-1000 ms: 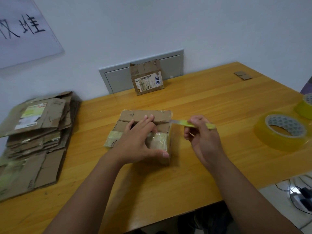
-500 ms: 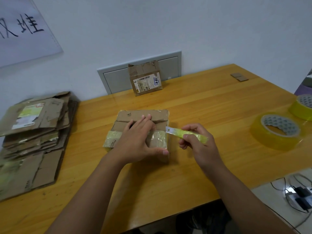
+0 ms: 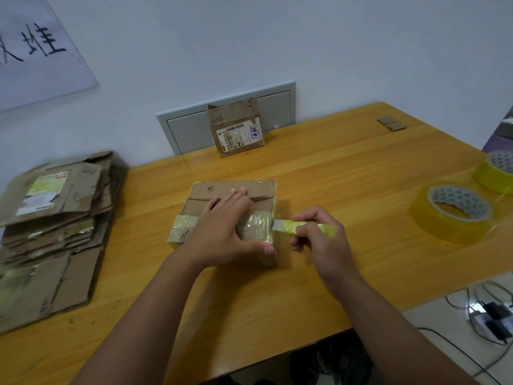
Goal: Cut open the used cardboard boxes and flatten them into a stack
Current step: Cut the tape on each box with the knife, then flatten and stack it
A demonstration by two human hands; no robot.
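My left hand lies flat on top of the small brown cardboard box sealed with a band of clear yellowish tape, fingers straight and pressed to the lid, the thumb hooked over its near right corner. My right hand, just right of the box, has its fingers curled round a slim yellow-handled cutter, whose pale blade tip touches the taped right edge of the box.

The box sits near the middle of a honey-coloured wooden table. Left of the box, at the table's end, rises a stack of flattened brown cardboard, its top sheet carrying a green-and-white label too blurred to read. Behind the box, against the wall, a second small brown carton stands upright before a grey wall panel; its white shipping label shows a barcode and a blue mark, the text illegible. Right of the box lie two rolls of clear yellow packing tape, one beyond the other, and a small scrap of cardboard lies at the far right corner. A white sheet with large black handwritten characters hangs on the pale wall, upper left. Cables and a power adapter lie on the floor, lower right.
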